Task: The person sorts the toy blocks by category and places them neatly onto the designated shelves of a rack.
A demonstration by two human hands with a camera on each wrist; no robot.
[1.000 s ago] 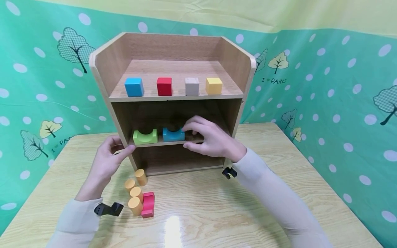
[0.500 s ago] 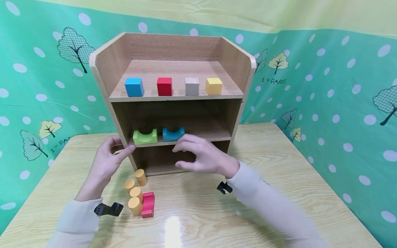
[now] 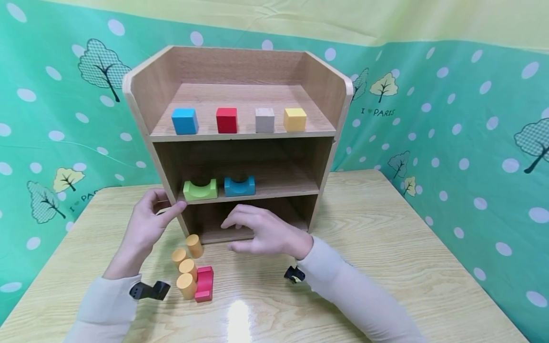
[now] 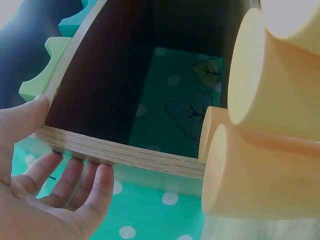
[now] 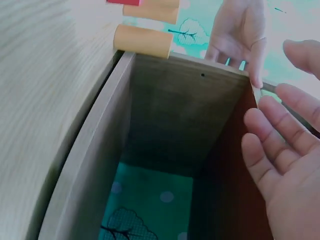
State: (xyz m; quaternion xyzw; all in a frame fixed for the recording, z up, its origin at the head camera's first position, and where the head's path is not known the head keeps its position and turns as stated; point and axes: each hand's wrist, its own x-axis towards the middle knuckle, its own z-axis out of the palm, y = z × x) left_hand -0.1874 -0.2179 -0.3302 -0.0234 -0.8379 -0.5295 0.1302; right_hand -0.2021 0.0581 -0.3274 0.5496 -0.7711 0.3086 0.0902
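Orange cylinders [image 3: 186,287], four, stand near parted right fingers [image 3: 238,218]; left fingers [image 4: 100,186] grip one wooden shelf [image 3: 240,66].

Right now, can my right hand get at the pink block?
Probably yes: your right hand looks empty, nothing shows between it and the pink block; the cylinders stand to the block's left.

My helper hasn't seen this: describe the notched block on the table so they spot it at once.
Find the wooden shelf unit; four orange cylinders stand on the table near its front left corner. Just right of the nearest two lies the red notched block, the cluster's only piece that isn't round.
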